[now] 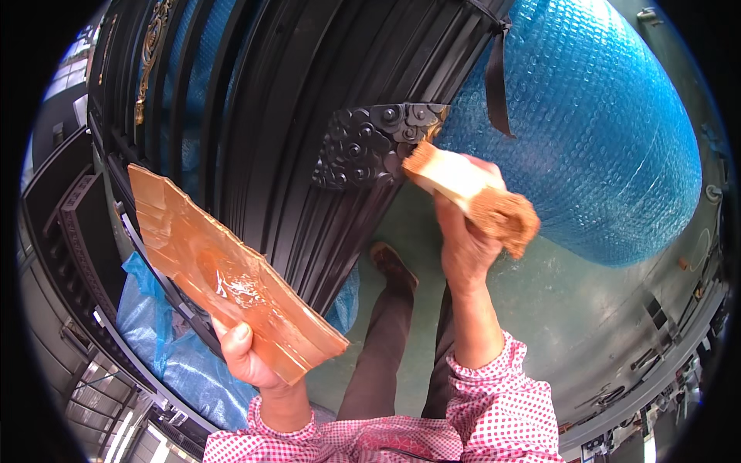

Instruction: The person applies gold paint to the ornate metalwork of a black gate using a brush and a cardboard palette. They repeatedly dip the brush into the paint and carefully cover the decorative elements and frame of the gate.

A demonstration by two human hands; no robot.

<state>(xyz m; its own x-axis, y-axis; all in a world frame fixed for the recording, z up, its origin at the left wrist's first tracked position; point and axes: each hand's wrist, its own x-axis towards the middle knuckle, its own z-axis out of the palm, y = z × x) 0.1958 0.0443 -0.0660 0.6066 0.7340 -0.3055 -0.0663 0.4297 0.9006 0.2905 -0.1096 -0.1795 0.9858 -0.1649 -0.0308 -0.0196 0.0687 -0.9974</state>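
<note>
My left hand (247, 359) grips the lower edge of a piece of cardboard (231, 270), thumb on top. A wet, shiny golden-brown smear lies on its middle. My right hand (471, 247) is closed round a sponge-like block (459, 181), white in the middle with brown, ragged ends; motion blurs it slightly. The block's far end is at the right edge of a black relief panel (370, 143) with raised scrolls and round knobs, seemingly touching it. Gold colour shows along the panel's right edge. The panel sits on a bundle of long black ribbed metal bars (301, 154).
A large roll of blue bubble wrap (587, 131) stands at the right, a black strap (498, 85) hanging beside it. Black railings with a gold ornament (150, 54) are at the far left. Blue plastic sheeting (193, 370) lies lower left. My shoe (392, 262) is on the green floor.
</note>
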